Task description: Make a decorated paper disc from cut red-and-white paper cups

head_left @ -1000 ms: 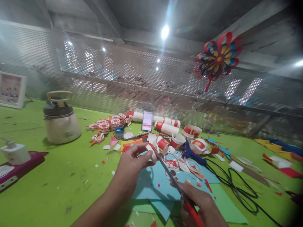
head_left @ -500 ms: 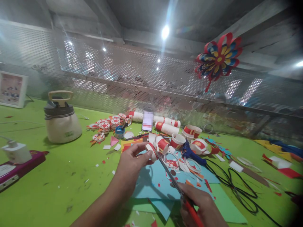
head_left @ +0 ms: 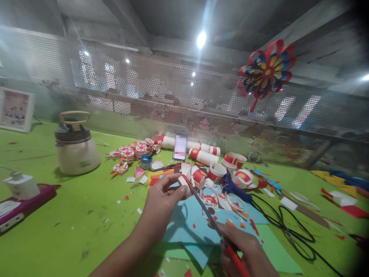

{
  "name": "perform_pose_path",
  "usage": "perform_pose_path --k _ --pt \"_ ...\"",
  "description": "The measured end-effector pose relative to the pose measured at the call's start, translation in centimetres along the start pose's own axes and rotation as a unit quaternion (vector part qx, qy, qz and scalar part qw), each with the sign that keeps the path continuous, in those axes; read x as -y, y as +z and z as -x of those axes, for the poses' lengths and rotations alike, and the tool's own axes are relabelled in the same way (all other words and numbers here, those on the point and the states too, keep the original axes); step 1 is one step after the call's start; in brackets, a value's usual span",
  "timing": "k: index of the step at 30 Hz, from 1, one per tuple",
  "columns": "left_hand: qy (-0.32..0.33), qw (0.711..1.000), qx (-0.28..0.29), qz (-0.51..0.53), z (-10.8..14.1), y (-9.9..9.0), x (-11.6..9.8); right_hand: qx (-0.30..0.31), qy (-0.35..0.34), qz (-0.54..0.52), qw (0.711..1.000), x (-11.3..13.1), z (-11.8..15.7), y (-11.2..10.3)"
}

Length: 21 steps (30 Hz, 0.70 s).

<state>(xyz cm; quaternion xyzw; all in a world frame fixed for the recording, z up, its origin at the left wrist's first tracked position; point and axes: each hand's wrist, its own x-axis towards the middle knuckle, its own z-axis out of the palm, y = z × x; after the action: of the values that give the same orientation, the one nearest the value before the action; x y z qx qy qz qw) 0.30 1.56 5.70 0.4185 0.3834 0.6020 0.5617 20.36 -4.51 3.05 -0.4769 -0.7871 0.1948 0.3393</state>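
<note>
Between the thumb and fingers of my left hand (head_left: 165,198) is a small red and white piece of paper cup (head_left: 185,185), held above the blue paper (head_left: 184,221). My right hand (head_left: 245,248) is closed round the red handles of a pair of scissors (head_left: 211,219). Their blades point up and to the left, and the tips meet the edge of the cup piece. How far the blades are apart I cannot tell. Just beyond the tips lies a cut paper cup (head_left: 198,177). Red and white paper scraps (head_left: 210,199) are strewn over the blue sheet.
A blue glue gun (head_left: 235,188) with a looping black cable (head_left: 284,227) lies to the right. Behind are paper cups (head_left: 216,172), a stack of cups (head_left: 203,157) and a propped phone (head_left: 180,148). Leftward stand a kettle (head_left: 76,154) and a purple power strip (head_left: 29,207).
Hardly anything differs. Both hands, the scissors and the cup piece keep nearly the same place; the whole view has shifted very slightly.
</note>
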Motion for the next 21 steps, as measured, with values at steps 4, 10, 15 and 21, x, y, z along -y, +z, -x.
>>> perform_pose_path --k 4,10,15,21 --pt "-0.004 1.000 0.002 0.002 0.0 -0.1 0.1 -0.011 -0.005 0.006 1.000 0.2 0.1 0.0" --pt "-0.026 0.999 0.014 0.031 0.2 -0.2 -0.1 -0.006 0.005 0.023 1.000 0.0 0.2 0.2" --pt "-0.049 0.994 0.027 0.089 0.1 -0.1 -1.1 -0.002 -0.014 0.051 0.999 -0.2 0.0 0.1" --pt "-0.053 0.996 0.022 0.073 -0.3 -0.4 -0.5 0.021 -0.024 0.056 0.998 -0.9 -0.1 -0.1"
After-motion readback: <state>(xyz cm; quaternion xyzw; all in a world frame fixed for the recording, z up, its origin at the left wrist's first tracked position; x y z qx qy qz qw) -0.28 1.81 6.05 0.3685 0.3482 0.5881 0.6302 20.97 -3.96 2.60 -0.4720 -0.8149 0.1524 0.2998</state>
